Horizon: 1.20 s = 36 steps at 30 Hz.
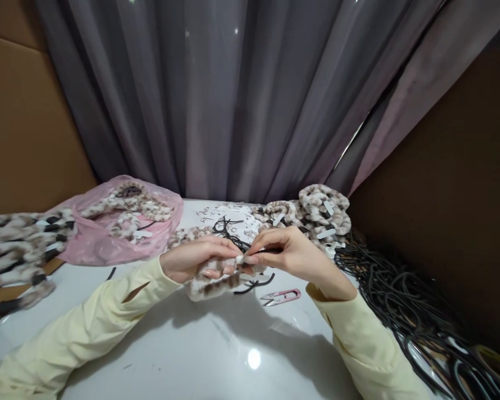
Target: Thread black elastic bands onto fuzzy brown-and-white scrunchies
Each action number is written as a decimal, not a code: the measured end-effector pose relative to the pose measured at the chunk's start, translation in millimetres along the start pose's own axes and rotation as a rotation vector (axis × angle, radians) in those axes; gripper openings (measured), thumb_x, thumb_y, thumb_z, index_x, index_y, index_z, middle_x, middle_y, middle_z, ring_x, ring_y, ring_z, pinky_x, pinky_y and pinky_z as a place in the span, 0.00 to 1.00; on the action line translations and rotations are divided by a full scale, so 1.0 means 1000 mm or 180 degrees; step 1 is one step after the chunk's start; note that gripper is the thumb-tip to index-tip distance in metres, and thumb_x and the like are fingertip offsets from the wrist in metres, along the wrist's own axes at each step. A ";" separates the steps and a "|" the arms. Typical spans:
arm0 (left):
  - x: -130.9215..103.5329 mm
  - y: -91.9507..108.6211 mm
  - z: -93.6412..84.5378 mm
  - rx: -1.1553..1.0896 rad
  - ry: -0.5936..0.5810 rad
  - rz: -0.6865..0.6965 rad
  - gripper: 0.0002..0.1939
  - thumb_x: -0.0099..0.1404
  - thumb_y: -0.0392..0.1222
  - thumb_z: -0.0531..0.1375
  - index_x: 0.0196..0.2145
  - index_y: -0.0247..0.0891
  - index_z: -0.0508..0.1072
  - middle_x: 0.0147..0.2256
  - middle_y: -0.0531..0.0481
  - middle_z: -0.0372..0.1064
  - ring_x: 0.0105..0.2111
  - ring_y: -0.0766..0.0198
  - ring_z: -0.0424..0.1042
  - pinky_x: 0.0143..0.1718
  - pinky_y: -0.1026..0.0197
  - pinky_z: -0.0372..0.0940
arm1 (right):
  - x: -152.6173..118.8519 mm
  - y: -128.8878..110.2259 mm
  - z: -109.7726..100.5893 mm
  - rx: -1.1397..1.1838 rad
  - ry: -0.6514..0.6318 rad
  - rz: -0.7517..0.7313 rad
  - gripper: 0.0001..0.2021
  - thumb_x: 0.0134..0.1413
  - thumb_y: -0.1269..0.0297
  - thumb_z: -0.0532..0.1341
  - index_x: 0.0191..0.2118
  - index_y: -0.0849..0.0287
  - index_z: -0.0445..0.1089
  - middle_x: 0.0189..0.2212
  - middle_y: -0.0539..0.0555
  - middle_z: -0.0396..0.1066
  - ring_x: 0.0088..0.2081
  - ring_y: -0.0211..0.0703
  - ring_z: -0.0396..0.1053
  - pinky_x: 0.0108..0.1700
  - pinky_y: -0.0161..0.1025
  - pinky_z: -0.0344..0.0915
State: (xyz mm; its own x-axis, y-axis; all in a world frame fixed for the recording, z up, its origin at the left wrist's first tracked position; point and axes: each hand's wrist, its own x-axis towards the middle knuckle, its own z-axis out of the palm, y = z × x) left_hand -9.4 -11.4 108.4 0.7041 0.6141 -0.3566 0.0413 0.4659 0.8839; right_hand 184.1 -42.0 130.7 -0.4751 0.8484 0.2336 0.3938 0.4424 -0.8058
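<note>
My left hand (202, 256) is closed around a fluffy white-and-brown fabric piece (210, 288), which hangs below the fingers. Against it, my right hand (289, 254) pinches at the fabric's end, where a small white bit shows between the fingertips. A dark strand, which looks like black cord, runs under the right fingers; the hand partly hides it. Short black cord pieces (254, 284) lie on the table just below the hands. Close by rest pink-handled thread snips (281, 297).
A pink plastic bag (108, 247) with fluffy pieces stands at the back left, beside more fluffy pieces (8, 244). Several fluffy rolls with white tags (325, 208) are piled at the back right. A tangle of black cords (400, 300) covers the right side. Grey curtains (233, 100) hang behind.
</note>
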 end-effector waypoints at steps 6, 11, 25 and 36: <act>-0.001 -0.001 0.003 0.0110 0.0023 0.0122 0.10 0.59 0.42 0.57 0.28 0.30 0.67 0.21 0.50 0.64 0.16 0.75 0.53 0.13 0.72 0.41 | -0.001 -0.001 0.005 -0.0166 0.0274 -0.0429 0.06 0.47 0.64 0.64 0.25 0.60 0.73 0.24 0.52 0.71 0.27 0.37 0.68 0.31 0.34 0.65; -0.002 -0.001 0.003 0.0059 0.0052 0.0165 0.11 0.61 0.45 0.56 0.29 0.32 0.67 0.19 0.53 0.61 0.14 0.76 0.50 0.13 0.70 0.36 | -0.001 -0.001 0.007 -0.0414 0.0502 -0.0751 0.03 0.48 0.69 0.62 0.26 0.58 0.73 0.25 0.51 0.72 0.28 0.37 0.69 0.32 0.34 0.65; -0.005 -0.006 0.006 0.0489 0.0097 0.0471 0.14 0.58 0.49 0.59 0.31 0.34 0.64 0.22 0.55 0.62 0.15 0.78 0.47 0.15 0.71 0.38 | -0.003 -0.001 0.008 -0.0905 0.0582 -0.1072 0.06 0.50 0.74 0.59 0.27 0.58 0.71 0.25 0.50 0.70 0.27 0.35 0.67 0.29 0.32 0.62; -0.004 -0.014 0.010 0.1381 0.0597 0.0891 0.17 0.54 0.51 0.61 0.34 0.36 0.65 0.17 0.59 0.58 0.14 0.76 0.52 0.13 0.72 0.45 | -0.004 -0.001 0.006 -0.1050 0.0534 -0.1232 0.07 0.48 0.79 0.59 0.27 0.62 0.73 0.26 0.52 0.70 0.27 0.34 0.67 0.30 0.31 0.62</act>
State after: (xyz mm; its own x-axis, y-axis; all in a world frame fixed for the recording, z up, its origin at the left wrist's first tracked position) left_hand -6.1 -26.7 100.1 0.5932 0.7985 -0.1026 0.1870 -0.0127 0.9823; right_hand 180.6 -47.1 127.1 -0.5129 0.6279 0.5854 0.4539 0.7772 -0.4358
